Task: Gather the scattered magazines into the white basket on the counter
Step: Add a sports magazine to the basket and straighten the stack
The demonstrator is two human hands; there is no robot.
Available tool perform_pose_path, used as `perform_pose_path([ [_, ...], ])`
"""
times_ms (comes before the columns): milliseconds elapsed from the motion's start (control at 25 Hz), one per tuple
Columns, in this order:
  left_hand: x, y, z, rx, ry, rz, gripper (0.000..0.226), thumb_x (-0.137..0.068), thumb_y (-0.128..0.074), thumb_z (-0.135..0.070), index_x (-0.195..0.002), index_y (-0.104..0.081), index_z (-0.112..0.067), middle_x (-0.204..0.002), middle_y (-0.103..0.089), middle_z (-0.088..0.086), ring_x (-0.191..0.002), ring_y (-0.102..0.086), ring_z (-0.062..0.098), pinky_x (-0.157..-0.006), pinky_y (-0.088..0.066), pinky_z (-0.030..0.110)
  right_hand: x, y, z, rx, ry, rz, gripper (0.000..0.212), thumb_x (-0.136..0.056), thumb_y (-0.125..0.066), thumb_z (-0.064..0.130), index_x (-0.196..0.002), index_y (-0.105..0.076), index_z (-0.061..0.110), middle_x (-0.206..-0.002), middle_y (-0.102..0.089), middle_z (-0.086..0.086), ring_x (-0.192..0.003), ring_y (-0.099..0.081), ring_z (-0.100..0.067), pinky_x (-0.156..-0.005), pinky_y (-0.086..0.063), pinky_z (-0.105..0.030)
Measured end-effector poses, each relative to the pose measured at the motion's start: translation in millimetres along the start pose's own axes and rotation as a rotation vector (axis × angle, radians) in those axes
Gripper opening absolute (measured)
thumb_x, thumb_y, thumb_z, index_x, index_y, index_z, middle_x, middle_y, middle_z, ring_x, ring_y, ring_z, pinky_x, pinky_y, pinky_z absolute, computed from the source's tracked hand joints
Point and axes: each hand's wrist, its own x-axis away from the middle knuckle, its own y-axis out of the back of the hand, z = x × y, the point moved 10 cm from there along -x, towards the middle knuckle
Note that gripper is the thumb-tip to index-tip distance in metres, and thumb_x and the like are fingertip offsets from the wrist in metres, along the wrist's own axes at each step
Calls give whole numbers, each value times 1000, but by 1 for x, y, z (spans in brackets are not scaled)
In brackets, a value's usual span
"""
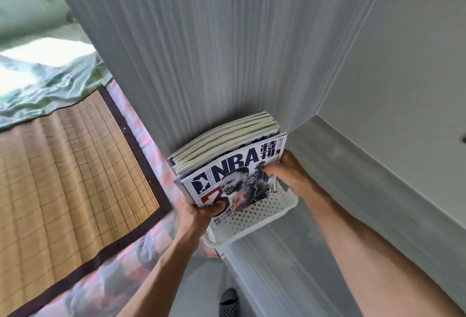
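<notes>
A white perforated basket (pixel 254 218) stands on the grey striped counter (pixel 201 51) near its front edge. Several magazines (pixel 224 137) stand upright in it, spines up. In front of them is an NBA magazine (pixel 234 165) with a basketball player on the cover, tilted and partly inside the basket. My left hand (pixel 199 213) grips its lower left corner, thumb on the cover. My right hand (pixel 290 172) holds its right edge, fingers pressed on the cover.
A bed lies to the left with a woven bamboo mat (pixel 63 178) edged in dark brown and a crumpled green sheet (pixel 42 89). A pale wall (pixel 403 77) rises right of the counter. A dark slipper (pixel 228 301) shows on the floor below.
</notes>
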Motion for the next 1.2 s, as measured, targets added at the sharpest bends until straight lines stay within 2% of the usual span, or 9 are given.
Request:
perform_pose_path([
  [120,-8,15,5,15,19,-80,44,-62,-89,-4,-80,-61,-32,-71,-69,-14,-66,-68,-2,-62,-57,20,-24,-15,8,22,-11,15,28,-74,-58,-13,-98,-56,1,-101,-67,-13,-89,-61,-15,-89,-50,-40],
  [200,-14,15,14,40,47,-99,57,-55,-93,-12,-94,-58,-33,-87,-71,-6,-84,-71,14,-68,-57,26,-35,-18,7,40,-28,4,21,-74,-56,-12,-94,-52,-6,-101,-61,-18,-88,-56,-16,-83,-48,-33],
  [360,-23,14,28,60,112,-196,92,-29,-93,-32,-96,-35,-56,-109,-64,4,-99,-65,25,-89,-56,46,-49,-14,-4,14,-70,-42,25,-76,-56,-11,-95,-52,4,-96,-53,1,-89,-51,-6,-87,-43,-33],
  [560,-16,9,31,78,241,-183,96,-41,-96,-22,-112,-33,-31,-112,-61,6,-102,-62,25,-99,-49,47,-54,-15,-14,-1,-35,-54,60,-73,-54,-6,-126,-42,18,-119,-58,-4,-111,-54,-20,-95,-46,-40],
  [640,-12,2,31,95,306,-140,87,-52,-91,-6,-114,-33,-22,-109,-62,8,-102,-59,27,-96,-46,43,-42,-5,-35,74,-125,-110,66,-82,-53,0,-141,-31,21,-136,-50,-7,-120,-51,-25,-99,-43,-40],
  [760,-11,-12,28,138,359,-98,72,-60,-75,10,-118,-38,-12,-110,-62,14,-101,-58,29,-89,-46,45,-12,7,-80,272,-308,-194,57,-94,-46,15,-147,-26,18,-144,-45,-11,-102,-54,-26,-81,-44,-31],
  [880,-14,-12,35,132,369,-48,64,-63,-66,7,-120,-44,-13,-110,-64,13,-104,-58,30,-91,-48,50,-8,1,-103,26,-304,-213,55,-96,-39,4,-147,-31,24,-148,-42,-11,-110,-55,-26,-80,-57,-39],
  [1040,3,-13,49,71,393,125,19,-90,-53,0,-90,-57,-19,-100,-66,14,-94,-59,27,-76,-49,39,4,12,-127,-434,-367,-319,62,-94,-42,-7,-148,-29,20,-141,-51,-12,-106,-64,-28,-86,-58,-44],
  [1200,1,-13,60,163,364,71,18,-96,-55,-9,-110,-48,-19,-103,-71,18,-91,-71,33,-88,-56,55,1,2,-127,-578,-320,-354,50,-92,-43,-9,-137,-48,13,-122,-64,-13,-107,-64,-26,-93,-55,-41],
])
